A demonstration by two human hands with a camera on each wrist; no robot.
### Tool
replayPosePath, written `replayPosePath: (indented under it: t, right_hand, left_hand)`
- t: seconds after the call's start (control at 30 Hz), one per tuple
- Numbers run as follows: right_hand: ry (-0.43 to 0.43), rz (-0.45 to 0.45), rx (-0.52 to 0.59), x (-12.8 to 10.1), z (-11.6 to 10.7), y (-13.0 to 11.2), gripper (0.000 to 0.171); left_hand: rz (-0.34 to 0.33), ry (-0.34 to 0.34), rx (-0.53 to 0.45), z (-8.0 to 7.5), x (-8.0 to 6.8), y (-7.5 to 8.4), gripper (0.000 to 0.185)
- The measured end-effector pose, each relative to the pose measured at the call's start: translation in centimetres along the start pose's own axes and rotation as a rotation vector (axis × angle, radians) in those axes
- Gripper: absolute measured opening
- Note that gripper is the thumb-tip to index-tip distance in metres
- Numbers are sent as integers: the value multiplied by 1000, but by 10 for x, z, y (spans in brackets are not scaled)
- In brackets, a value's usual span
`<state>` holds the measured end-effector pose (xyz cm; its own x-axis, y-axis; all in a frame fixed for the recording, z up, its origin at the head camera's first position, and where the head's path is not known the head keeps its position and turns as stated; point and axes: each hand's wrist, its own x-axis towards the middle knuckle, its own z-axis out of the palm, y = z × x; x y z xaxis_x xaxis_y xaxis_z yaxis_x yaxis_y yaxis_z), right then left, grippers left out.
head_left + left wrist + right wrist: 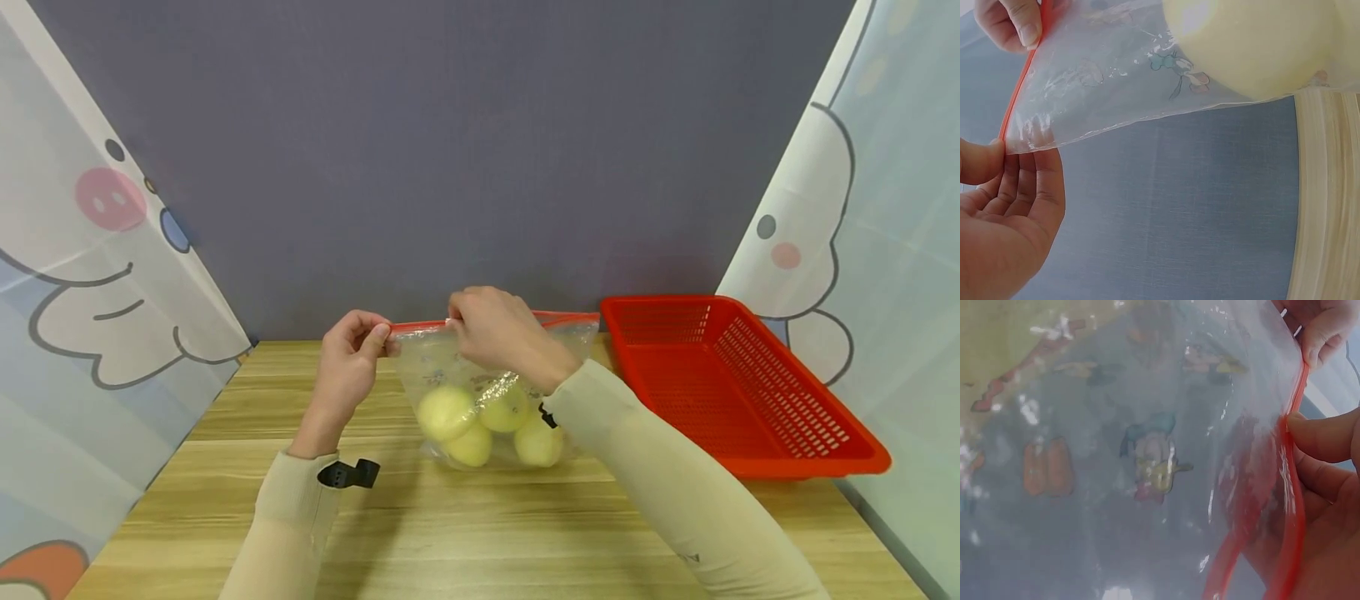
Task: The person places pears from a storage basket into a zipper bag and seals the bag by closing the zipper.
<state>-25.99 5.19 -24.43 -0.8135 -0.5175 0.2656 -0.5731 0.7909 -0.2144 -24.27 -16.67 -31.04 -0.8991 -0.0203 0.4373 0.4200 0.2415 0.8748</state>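
Note:
A clear zip-top bag (420, 358) with a red zip strip (417, 326) stands upright over the table. Several round, pale yellow-green fruits (447, 412) lie at its bottom. My left hand (348, 358) pinches the bag's upper left corner between thumb and fingers, also seen in the left wrist view. Near the middle of the strip, my right hand (498, 329) grips the zip with thumb and fingers. In the right wrist view, the red zip (1291, 506) parts into two strands below the right thumb (1319, 436). Cartoon prints (1154, 456) mark the plastic.
A red plastic basket (750, 468) with slotted sides stands on the right of the wooden table (465, 533). A dark grey panel (465, 150) rises behind the bag. Light curtains with cartoon drawings (111, 200) flank both sides.

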Motion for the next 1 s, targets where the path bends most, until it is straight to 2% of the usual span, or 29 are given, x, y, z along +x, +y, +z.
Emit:
replayPosePath:
  t: [1.0]
  right_hand:
    - [42,22,134,-20,-6,31,16]
  left_hand:
    - [-8,2,21,-2,-2,-2,20]
